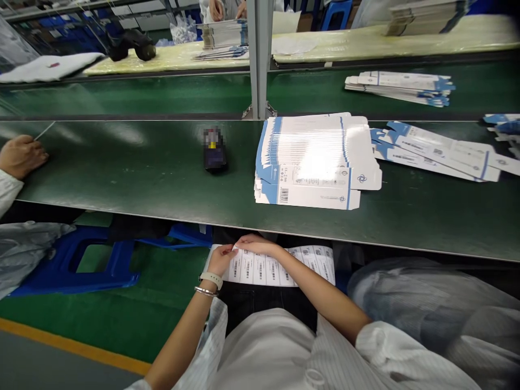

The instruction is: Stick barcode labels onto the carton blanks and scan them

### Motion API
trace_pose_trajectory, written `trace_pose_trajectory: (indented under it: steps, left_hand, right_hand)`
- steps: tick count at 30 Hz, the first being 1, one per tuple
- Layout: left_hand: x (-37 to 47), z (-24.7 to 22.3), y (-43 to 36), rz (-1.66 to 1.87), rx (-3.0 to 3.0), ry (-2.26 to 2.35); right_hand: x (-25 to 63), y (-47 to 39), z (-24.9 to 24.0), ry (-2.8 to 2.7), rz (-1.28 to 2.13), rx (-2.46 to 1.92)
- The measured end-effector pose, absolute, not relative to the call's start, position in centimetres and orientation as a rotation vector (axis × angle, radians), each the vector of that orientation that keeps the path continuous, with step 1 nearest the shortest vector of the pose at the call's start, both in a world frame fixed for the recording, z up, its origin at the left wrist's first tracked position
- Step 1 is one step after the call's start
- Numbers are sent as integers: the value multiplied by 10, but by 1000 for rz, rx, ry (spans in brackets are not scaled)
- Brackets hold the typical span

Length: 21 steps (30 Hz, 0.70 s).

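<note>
A white sheet of barcode labels (266, 272) lies across my lap, just below the table's front edge. My left hand (221, 260) is closed on the sheet near its left end, thumb and fingers pinched together. Reaching across from the right, my right hand (257, 245) has its fingertips pinched at the sheet's upper edge, close against the left fingertips. Whether a single label is lifted between them is too small to make out. On the table ahead, a fanned stack of flat white and blue cartons (312, 187) lies to the right of a dark handheld device (215, 154).
More flat cartons (442, 151) lie farther right, and another bundle (400, 86) rests on the back strip. A metal post (259, 59) rises behind the table. At left are a co-worker's hand (24, 156) and a blue stool (116, 265). Another person's hands show at the far back.
</note>
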State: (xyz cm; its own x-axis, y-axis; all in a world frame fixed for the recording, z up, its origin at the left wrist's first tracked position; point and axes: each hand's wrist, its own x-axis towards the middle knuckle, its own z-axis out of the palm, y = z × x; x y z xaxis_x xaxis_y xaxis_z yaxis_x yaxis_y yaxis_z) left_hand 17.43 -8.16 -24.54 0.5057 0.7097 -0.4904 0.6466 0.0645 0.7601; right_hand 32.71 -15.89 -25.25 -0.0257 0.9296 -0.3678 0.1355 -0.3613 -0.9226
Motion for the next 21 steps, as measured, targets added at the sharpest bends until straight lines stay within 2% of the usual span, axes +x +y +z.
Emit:
trace_pose_trajectory:
  steps: [8,15,21]
  left_hand:
    - [173,-250,-87,0,1849,1333]
    - [173,-253,-100,230,2085,1274]
    - [170,-236,-113,462,2288,1102]
  right_hand:
    - [315,-148,-266,-1083,1518,-1589]
    - [317,-155,-270,-929,1577,-1564]
    - [317,-156,-260,-886,1578,-1557]
